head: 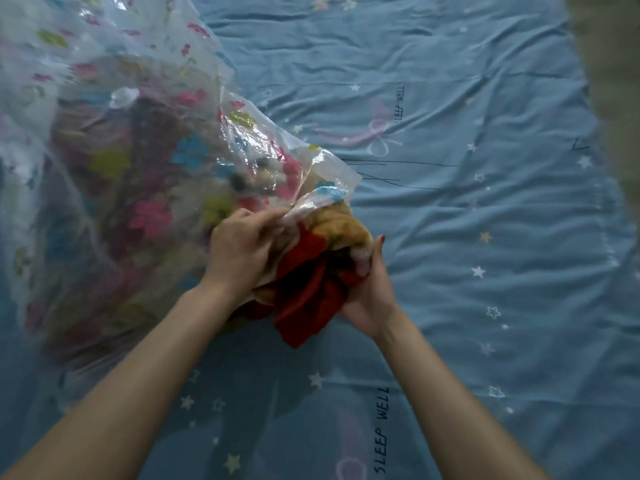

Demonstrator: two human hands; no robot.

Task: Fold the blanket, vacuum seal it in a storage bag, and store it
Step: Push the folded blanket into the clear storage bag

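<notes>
The left hand (pixel 239 251) pinches the edge of the bag (pixel 114 161) at its mouth, fingers curled over the clear plastic, while the right hand (pixel 367 285) cups and grips the bunched end of the blanket (pixel 311 271) from the 4 o'clock side, thumb up along the cloth. The blanket's red and tan end sticks out of the mouth between the two hands; the rest of it shows as a dark mass inside the flower-printed bag, which runs away from the grip toward 10 o'clock over the blue sheet (pixel 467 237). So the bag's long axis lies from the hands up and left, and the mouth faces 4 o'clock. The right hand is nearer the loose end, so it is the likelier one to push that end toward 10 o'clock while the left holds the mouth open. The bag is blurred, so how deep the blanket sits is unclear.
</notes>
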